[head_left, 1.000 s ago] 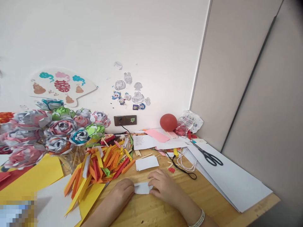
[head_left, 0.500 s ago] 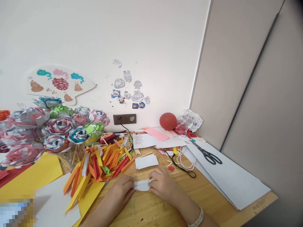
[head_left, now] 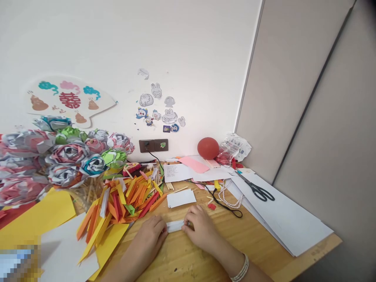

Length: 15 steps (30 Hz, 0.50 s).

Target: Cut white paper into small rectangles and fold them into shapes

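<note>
A small folded strip of white paper lies on the wooden table between my hands. My left hand is closed on its left end, fingers curled over it. At the right end, my right hand pinches the paper between thumb and fingers. A bracelet circles my right wrist. Just beyond the strip sits a small stack of white paper pieces. To the left is a heap of folded orange, yellow and red paper strips.
Folded paper flowers stand at the left. Black-handled scissors rest on large white sheets at the right. A bead string, a black cable, a yellow tool and a red balloon lie toward the back.
The white paper strip looks narrower between my hands. My right hand's fingers and thumb have shifted at its right end. The whole view has tilted slightly.
</note>
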Each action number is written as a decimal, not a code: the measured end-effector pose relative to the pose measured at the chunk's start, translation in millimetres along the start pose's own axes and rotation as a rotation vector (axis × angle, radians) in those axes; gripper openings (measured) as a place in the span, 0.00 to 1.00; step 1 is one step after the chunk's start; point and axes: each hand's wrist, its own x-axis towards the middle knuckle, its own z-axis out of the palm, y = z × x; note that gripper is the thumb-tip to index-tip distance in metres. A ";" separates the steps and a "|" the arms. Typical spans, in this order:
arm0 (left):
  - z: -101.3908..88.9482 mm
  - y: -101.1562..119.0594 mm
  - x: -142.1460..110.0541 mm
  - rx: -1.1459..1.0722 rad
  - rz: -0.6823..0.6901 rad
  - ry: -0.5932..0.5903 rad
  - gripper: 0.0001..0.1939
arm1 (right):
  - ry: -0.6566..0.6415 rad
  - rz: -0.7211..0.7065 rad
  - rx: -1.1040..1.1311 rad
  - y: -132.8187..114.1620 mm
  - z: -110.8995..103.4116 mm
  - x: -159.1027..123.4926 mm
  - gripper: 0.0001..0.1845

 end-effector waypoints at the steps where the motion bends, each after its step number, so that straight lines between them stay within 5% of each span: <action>1: -0.1 -1.1 -0.5 -0.010 0.002 0.011 0.10 | -0.007 0.002 -0.001 -0.2 -0.1 0.2 0.03; 15: -7.2 -10.6 -4.9 0.008 0.161 0.062 0.09 | -0.015 -0.027 0.029 2.9 0.0 -0.3 0.07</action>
